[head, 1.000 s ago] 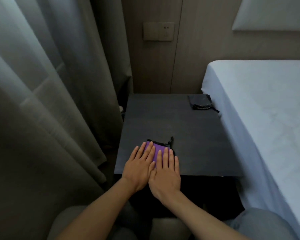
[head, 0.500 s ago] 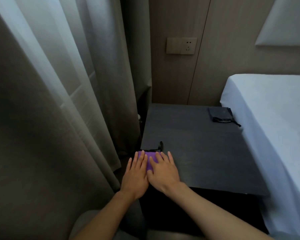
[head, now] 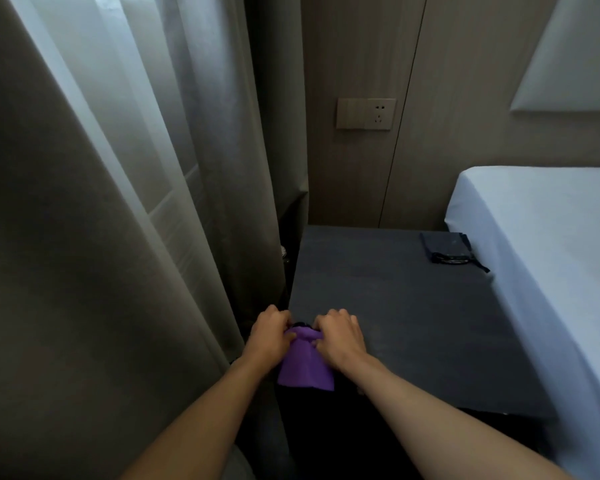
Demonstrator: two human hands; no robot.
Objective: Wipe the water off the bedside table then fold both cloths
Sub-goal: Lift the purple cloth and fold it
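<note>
A purple cloth (head: pixel 305 367) hangs over the front left corner of the dark bedside table (head: pixel 395 306). My left hand (head: pixel 270 336) and my right hand (head: pixel 340 336) both pinch its upper edge, fingers curled, with the cloth's lower part draped down past the table's front edge. A folded dark blue-grey cloth (head: pixel 445 247) with a black cord lies at the table's back right corner, beside the bed.
A bed with a white sheet (head: pixel 551 254) runs along the table's right side. Curtains (head: pixel 118 202) hang close on the left. A wooden wall with a socket panel (head: pixel 366 113) stands behind the table.
Both hands went from lying flat on the purple cloth to gripping its top edge. The cloth slid to the table's front left corner and now hangs over the edge. My view shifted left.
</note>
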